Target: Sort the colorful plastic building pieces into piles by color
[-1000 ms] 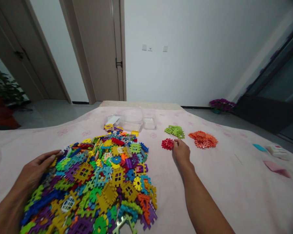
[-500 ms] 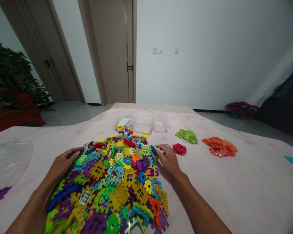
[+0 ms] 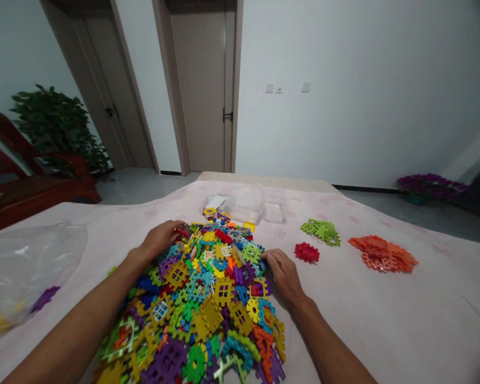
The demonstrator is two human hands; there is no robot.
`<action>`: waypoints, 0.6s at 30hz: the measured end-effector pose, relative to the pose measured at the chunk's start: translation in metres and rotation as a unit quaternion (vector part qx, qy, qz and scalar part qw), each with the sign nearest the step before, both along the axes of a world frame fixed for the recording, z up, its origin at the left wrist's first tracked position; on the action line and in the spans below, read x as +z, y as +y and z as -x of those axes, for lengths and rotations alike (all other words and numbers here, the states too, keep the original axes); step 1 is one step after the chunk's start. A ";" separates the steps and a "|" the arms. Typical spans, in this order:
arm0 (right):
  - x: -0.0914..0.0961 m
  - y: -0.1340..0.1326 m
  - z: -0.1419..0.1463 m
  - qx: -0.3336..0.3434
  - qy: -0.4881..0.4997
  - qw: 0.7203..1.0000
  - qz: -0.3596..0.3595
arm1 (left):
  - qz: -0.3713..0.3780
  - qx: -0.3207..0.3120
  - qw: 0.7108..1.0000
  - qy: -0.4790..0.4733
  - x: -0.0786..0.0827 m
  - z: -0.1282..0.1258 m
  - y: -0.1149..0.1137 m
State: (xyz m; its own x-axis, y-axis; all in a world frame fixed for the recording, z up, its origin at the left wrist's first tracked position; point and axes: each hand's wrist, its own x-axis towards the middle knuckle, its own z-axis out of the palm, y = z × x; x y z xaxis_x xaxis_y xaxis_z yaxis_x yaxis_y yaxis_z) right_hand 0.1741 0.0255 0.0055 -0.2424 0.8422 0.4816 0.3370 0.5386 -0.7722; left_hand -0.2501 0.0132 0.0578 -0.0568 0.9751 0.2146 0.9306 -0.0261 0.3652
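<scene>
A big heap of mixed-colour interlocking plastic pieces (image 3: 204, 288) lies on the pink cloth (image 3: 384, 314) in front of me. My left hand (image 3: 162, 238) reaches across the heap's far left part, fingers curled over pieces near a red one; what it grips is unclear. My right hand (image 3: 283, 274) rests flat at the heap's right edge, fingers spread against the pieces. To the right lie three sorted groups: a small red pile (image 3: 306, 252), a green pile (image 3: 322, 231) and an orange pile (image 3: 384, 254).
Clear plastic containers (image 3: 248, 205) stand beyond the heap. A clear plastic bag (image 3: 28, 266) with a purple piece (image 3: 45, 298) lies at left. A red wooden chair (image 3: 32, 181), a plant (image 3: 60, 128), doors and purple flowers (image 3: 432, 185) ring the room.
My right hand left the red pile and came back to the heap's right edge. My left hand moved from the heap's near left side forward to its far part. The view turned left.
</scene>
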 end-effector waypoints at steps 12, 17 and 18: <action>-0.003 -0.001 0.002 -0.044 0.020 0.998 -0.040 | -0.020 0.070 0.980 -0.182 0.023 -0.008 0.007; 0.001 -0.009 0.005 -0.024 0.035 0.999 -0.012 | -0.019 -0.024 0.955 -0.296 0.031 -0.074 0.002; 0.003 -0.011 0.006 -0.016 0.046 0.999 0.003 | -0.021 -0.058 0.954 -0.294 0.031 -0.092 0.000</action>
State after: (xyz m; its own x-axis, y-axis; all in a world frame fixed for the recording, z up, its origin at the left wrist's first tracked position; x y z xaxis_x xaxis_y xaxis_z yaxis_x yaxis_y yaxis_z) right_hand 0.1683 0.0147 0.0083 -0.1710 0.8513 0.4960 0.2820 0.5246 -0.8033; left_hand -0.1580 0.0128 0.0892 -0.0716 0.9734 0.2177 0.5559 -0.1423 0.8190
